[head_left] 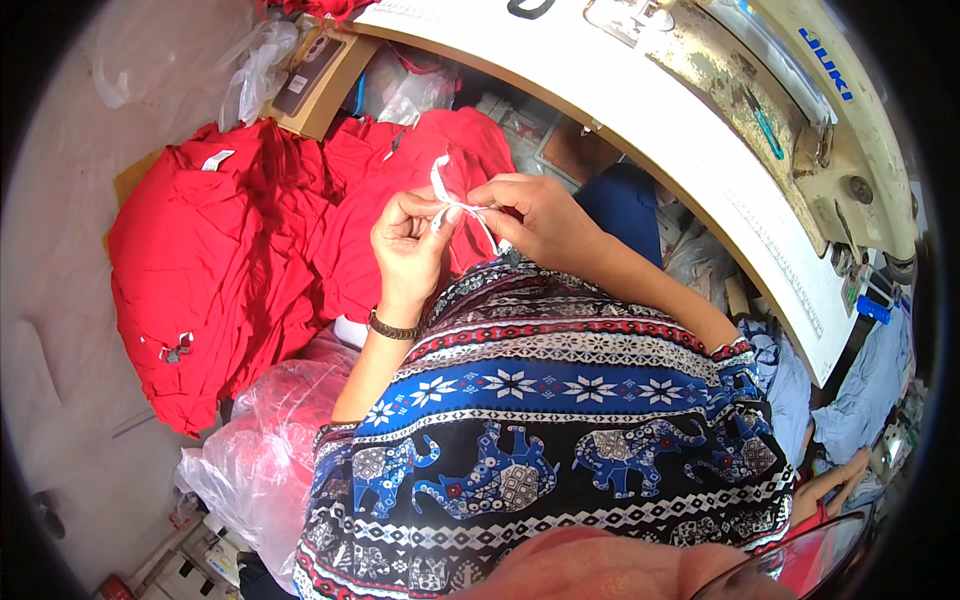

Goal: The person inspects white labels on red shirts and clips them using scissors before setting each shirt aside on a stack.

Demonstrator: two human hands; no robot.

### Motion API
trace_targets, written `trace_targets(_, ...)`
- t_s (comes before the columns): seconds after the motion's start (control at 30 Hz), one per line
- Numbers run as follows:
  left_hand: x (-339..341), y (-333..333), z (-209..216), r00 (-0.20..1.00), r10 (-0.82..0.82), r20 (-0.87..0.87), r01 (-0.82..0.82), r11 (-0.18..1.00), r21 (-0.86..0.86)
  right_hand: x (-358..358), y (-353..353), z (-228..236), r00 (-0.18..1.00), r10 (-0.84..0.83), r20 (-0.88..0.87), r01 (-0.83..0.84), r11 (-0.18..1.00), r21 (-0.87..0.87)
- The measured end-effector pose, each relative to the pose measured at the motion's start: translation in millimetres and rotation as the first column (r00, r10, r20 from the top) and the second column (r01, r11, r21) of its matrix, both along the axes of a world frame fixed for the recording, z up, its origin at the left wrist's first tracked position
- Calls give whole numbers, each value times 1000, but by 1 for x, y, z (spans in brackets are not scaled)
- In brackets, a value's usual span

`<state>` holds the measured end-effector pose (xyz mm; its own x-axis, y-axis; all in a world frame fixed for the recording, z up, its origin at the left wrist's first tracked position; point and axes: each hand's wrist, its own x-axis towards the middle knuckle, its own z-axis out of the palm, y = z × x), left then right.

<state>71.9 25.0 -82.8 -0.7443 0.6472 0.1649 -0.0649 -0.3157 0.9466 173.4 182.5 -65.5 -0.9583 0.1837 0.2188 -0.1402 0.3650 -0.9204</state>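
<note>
A narrow white strip (439, 178), looped and bunched at its middle, is pinched between both hands over red cloth (455, 138). My left hand (408, 235) grips it with thumb and fingertips, with a dark braided band around that wrist. From the other side, my right hand (537, 212) pinches the strip, its fingertips almost touching the left ones. One end of the strip sticks up above the fingers, and another hangs down below them. Whether the crossing at the fingertips is a knot or a fold, I cannot tell.
A large heap of red garments (220, 270) lies on the left, with a clear plastic bag (265, 460) below it. The white table edge (690, 150) curves along the upper right, bearing a sewing machine (850, 130). A cardboard box (325, 95) stands behind the heap.
</note>
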Motion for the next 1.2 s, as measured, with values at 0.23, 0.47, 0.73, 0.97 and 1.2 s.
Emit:
trace_targets(0.23, -25, 6, 15, 994, 61, 85, -72, 989, 130, -4, 1, 8, 944, -155, -290, 164, 986, 7)
trace_targets(0.47, -26, 3, 66, 999, 34, 32, -41, 965, 259, 9, 30, 46, 976, -14, -215, 61, 975, 213)
trace_targets(0.73, -22, 32, 34, 988, -107, 111, 96, 990, 102, 31, 52, 26, 981, -159, 110, 160, 987, 5)
trace_targets(0.97, 4, 53, 6, 990, -30, 134, 33, 999, -20, 7, 28, 26, 981, -184, -58, 192, 900, 391)
trace_targets(1.2, 3, 56, 8, 975, -64, 211, 75, 996, -41, -8, 30, -3, 978, -137, -157, 179, 937, 299)
